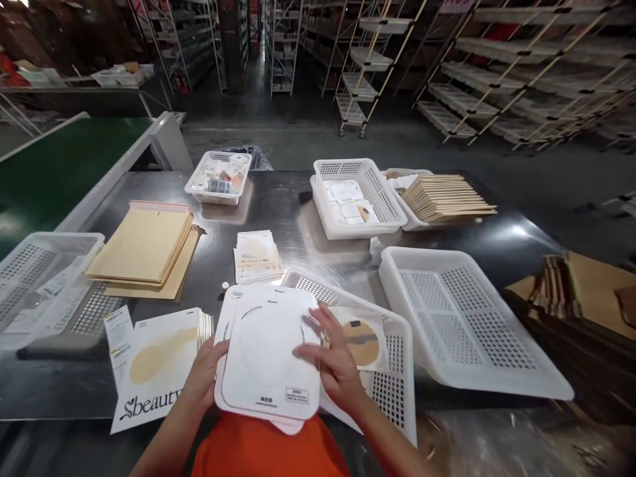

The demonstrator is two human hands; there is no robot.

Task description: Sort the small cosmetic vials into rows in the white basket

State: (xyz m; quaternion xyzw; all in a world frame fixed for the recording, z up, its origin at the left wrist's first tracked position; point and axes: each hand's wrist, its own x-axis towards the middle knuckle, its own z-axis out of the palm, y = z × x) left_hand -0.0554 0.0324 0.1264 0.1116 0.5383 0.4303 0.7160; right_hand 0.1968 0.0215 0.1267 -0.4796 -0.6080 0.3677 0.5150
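Note:
I hold a small stack of white square packets with round outlines just above the table's near edge. My left hand grips the stack's left edge, with the fingers under it. My right hand lies on the stack's right side with its fingers spread flat. Under the stack, a tilted white perforated basket holds a packet with a tan disc. A white "Sbeauty" printed bag lies left of my left hand.
On the steel table: padded tan envelopes, a pile of small cards, an empty white basket, baskets with paper items, stacked flat boards, a basket at left. Green conveyor at left, cardboard at right.

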